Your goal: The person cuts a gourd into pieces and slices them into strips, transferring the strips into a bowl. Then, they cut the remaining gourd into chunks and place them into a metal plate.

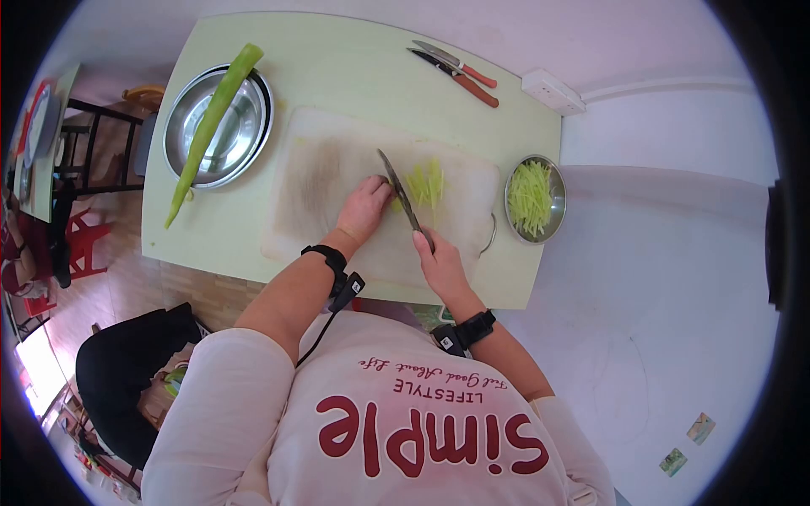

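On the white cutting board (316,202), my right hand (441,263) grips the handle of a kitchen knife (400,192), its blade pointing up and to the left. My left hand (365,209) is closed just left of the blade, its fingertips pressed down on a small green piece that they mostly hide. Thin green strips (428,183) lie on the board to the right of the blade. More shredded strips (530,198) fill a small metal bowl (560,205) at the board's right.
A long peeled green stem (211,126) rests across nested metal bowls (174,132) at the left of the pale green table (337,59). Two knives (466,78) lie near the back right edge, beside a white power socket (553,91). Another person's arm (24,253) shows at far left.
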The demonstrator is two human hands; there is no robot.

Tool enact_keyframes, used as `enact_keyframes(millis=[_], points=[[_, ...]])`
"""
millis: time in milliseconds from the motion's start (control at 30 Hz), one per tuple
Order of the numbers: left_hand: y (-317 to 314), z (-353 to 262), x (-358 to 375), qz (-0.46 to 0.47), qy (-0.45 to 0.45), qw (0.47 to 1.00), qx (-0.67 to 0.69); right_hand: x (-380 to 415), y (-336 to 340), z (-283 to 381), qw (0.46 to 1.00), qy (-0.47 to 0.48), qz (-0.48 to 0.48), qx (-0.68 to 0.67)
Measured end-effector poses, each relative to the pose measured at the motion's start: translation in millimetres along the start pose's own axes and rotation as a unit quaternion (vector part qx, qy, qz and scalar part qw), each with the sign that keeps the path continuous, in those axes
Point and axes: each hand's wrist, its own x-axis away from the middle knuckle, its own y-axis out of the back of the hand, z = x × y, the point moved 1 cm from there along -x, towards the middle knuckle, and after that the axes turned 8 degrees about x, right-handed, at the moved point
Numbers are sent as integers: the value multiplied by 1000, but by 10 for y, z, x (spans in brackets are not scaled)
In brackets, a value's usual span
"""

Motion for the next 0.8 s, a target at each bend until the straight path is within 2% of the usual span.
enact_keyframes(millis=[300, 367, 467, 600, 667, 800], points=[[18, 0, -17, -18, -17, 1000, 12, -230, -90, -46, 997, 54, -52, 1], [32, 9, -14, -9, -14, 1000, 16, -271, -38, -65, 981, -84, 74, -160], [51, 5, -16, 8, -8, 1000, 14, -231, -6, -54, 977, -104, 35, -183], [0, 37, -19, 2, -8, 1000, 22, -107, 1, -63, 988, -47, 25, -148], [10, 46, -8, -3, -12, 1000, 23, -84, -34, -76, 998, 15, -2, -67], [36, 12, -7, 6, -6, 1000, 5, -86, -60, -71, 997, -16, 16, -76]])
